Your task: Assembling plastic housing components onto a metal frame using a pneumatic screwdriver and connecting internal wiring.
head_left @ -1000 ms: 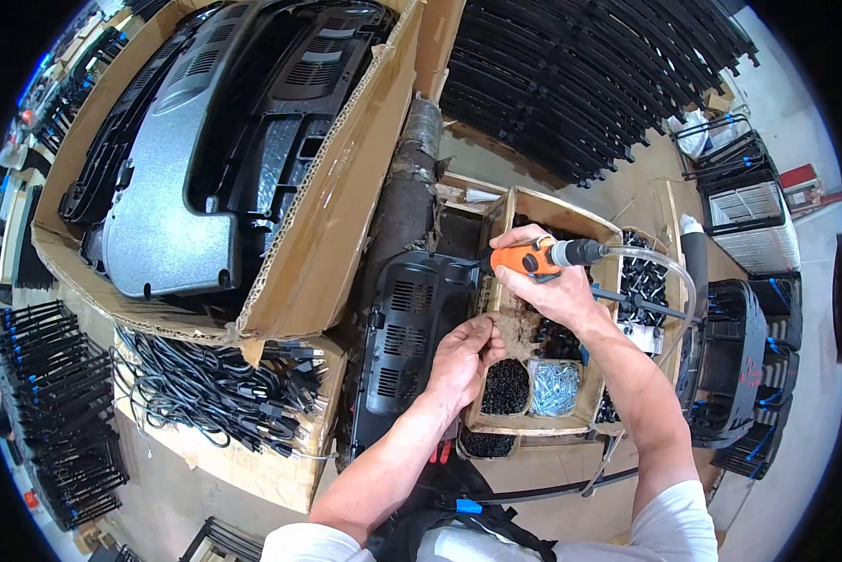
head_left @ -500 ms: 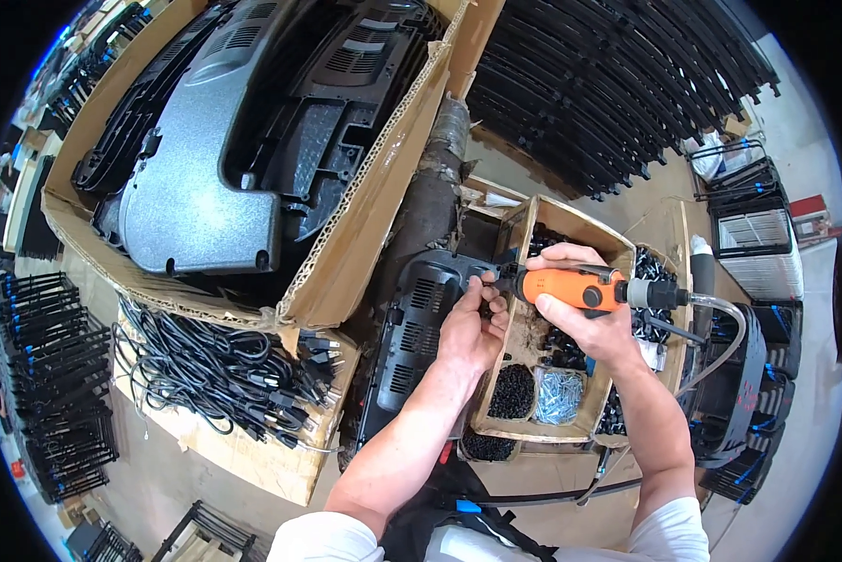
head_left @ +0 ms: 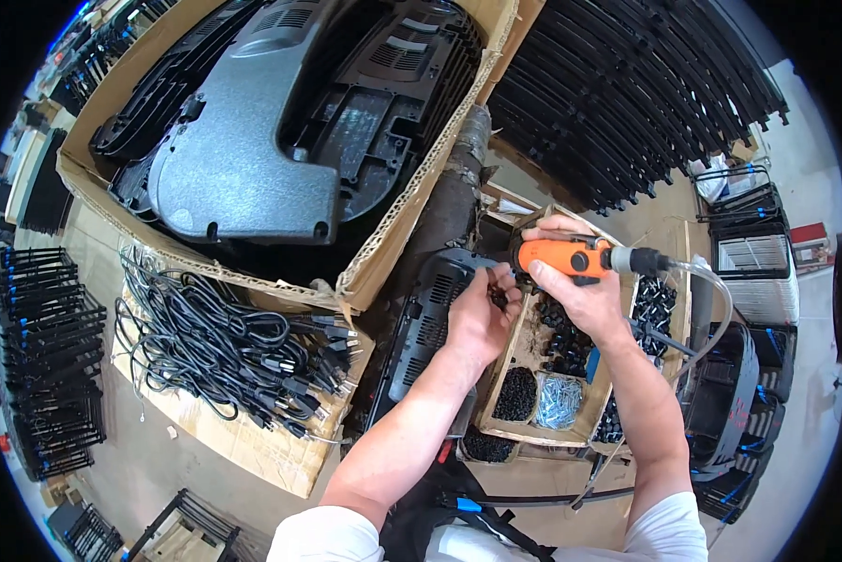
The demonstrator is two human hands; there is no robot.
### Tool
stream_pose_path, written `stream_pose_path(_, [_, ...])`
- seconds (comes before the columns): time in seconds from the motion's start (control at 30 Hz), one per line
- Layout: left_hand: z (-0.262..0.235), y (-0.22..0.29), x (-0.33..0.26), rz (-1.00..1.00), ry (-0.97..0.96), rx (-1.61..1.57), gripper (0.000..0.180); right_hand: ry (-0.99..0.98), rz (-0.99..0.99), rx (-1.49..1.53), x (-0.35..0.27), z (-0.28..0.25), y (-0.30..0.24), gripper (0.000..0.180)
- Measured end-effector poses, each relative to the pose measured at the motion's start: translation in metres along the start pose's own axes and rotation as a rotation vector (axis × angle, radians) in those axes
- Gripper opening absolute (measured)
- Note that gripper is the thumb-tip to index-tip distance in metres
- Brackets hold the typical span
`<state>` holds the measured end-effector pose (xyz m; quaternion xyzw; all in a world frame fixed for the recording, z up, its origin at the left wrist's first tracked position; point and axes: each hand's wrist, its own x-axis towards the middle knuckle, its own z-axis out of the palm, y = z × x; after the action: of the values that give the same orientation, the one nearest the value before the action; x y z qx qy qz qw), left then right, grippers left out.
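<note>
My right hand (head_left: 585,298) is wrapped round an orange air screwdriver (head_left: 550,255), held level with its nose toward the left. A clear hose (head_left: 722,286) runs from its back end. Close to that nose is my left hand (head_left: 482,317), fingers curled, thumb and fingertips pinched together; small dark bits show in the palm, too small to name. Below the left hand lies a black plastic cover (head_left: 430,304) with vent slots, partly hidden by hand and forearm. The screwdriver's tip meets the area at the fingertips, and whether it touches the cover is hidden.
A wooden parts box (head_left: 585,433) holds black screws (head_left: 514,393), silver screws (head_left: 558,403) and black plastic parts. Left of the cover stands a large carton (head_left: 365,272) of grey plastic housings (head_left: 238,178). Black power cords (head_left: 243,347) lie on cardboard. Black frames (head_left: 618,94) are stacked behind.
The view has shifted slightly, with the carton appearing farther right. The screwdriver and right hand have moved a little up and left; my left hand stays by the cover's upper end.
</note>
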<state>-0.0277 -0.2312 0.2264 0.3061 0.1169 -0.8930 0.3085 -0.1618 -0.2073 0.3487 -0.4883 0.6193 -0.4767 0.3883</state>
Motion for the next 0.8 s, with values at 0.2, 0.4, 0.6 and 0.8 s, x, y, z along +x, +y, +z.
stream_pose_path(0.2, [-0.027, -0.018, -0.034, -0.036, -0.080, 0.223, 0.032, 0.000, 0.006, -0.089, 0.021, 0.010, 0.018, 0.046])
stream_pose_path(0.4, [-0.058, -0.018, -0.053, 0.007, -0.173, 0.323, 0.032, -0.054, 0.011, -0.197, 0.027, 0.023, 0.017, 0.033])
stream_pose_path(0.6, [-0.049, -0.013, -0.067, -0.019, -0.085, 0.314, 0.029, -0.112, 0.015, -0.239, 0.031, 0.025, 0.023, 0.034])
stream_pose_path(0.8, [-0.066, 0.001, -0.077, 0.063, -0.105, 0.259, 0.030, -0.018, -0.017, -0.164, 0.009, 0.029, -0.014, 0.044])
